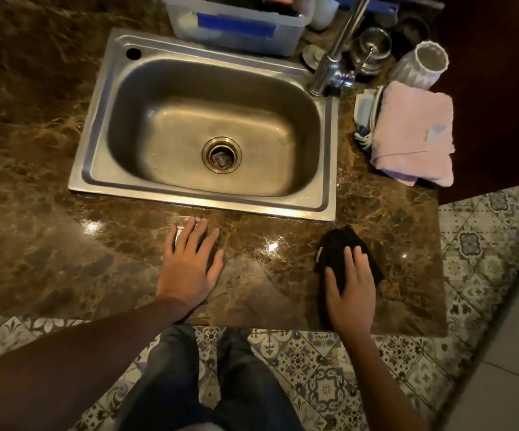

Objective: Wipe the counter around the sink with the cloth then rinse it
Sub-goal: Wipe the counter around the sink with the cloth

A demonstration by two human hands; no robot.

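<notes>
While pressed flat, black crumpled cloth [343, 253], marble counter [65, 244]

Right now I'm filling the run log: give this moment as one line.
phase: wiping front counter | right hand: flat on black cloth | left hand: flat on counter | sink: empty | tap: off

**Items beside and behind the basin**

A folded pink towel [413, 135] is laid at the right, with a white ribbed vase [422, 65] behind it. A clear plastic tub [236, 24] is set at the back. Patterned floor tiles [323, 374] are seen below.
</notes>
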